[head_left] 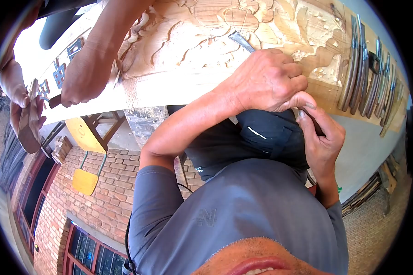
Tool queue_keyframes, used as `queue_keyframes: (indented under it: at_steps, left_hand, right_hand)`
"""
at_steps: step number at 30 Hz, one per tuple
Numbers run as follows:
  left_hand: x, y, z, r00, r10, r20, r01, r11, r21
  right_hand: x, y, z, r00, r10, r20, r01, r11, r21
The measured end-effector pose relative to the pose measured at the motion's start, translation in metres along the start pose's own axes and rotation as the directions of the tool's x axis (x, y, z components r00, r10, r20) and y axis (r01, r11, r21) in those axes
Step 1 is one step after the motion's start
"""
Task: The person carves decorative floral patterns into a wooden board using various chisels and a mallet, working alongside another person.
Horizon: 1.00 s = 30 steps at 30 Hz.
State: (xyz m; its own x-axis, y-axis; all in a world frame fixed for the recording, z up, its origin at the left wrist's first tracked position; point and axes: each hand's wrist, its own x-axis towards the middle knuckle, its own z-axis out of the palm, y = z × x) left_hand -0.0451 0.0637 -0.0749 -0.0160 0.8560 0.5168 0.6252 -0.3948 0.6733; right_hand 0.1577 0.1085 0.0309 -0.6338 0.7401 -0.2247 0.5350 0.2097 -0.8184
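A chisel has its flat metal blade out past the far side of my left hand, which is closed round it over the near edge of a carved wooden panel. My right hand is closed beside it, thumb and fingers pinching a dark brown piece that looks like the chisel's handle end. Its fingertips are close to my left thumb. Shallow relief shapes and pale wood chips cover the panel. The handle inside my left fist is hidden.
Several carving tools lie in a row at the right. A co-worker's hand grips a dark-handled tool at the left; their other hand holds a wooden block. Below are a yellow chair and brick paving.
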Motion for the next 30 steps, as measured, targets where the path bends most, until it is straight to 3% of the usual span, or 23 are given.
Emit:
queue_keyframes:
  at_steps: [18, 21, 24, 28, 30]
  left_hand:
    - [0.009, 0.0, 0.004, 0.998, -0.06, 0.022, 0.059, 0.997, 0.058]
    - [0.007, 0.002, 0.001, 0.991, -0.093, 0.099, 0.084, 0.992, 0.091]
    - [0.005, 0.0, 0.001, 1.0, -0.028, 0.013, 0.027, 0.999, 0.043]
    - [0.003, -0.001, -0.008, 0.995, 0.068, -0.079, -0.062, 0.995, 0.076]
    - [0.001, 0.004, -0.01, 0.987, 0.122, -0.106, -0.114, 0.99, 0.082]
  right_hand:
    - [0.023, 0.025, -0.013, 0.993, -0.104, 0.059, 0.106, 0.994, -0.016]
    - [0.02, 0.027, -0.009, 0.981, -0.185, 0.058, 0.188, 0.98, -0.058]
    - [0.018, 0.015, -0.015, 0.952, -0.272, 0.14, 0.3, 0.921, -0.248]
    - [0.021, 0.016, -0.008, 0.799, -0.592, 0.11, 0.582, 0.712, -0.393]
    - [0.014, 0.021, -0.006, 0.809, -0.581, 0.085, 0.566, 0.733, -0.376]
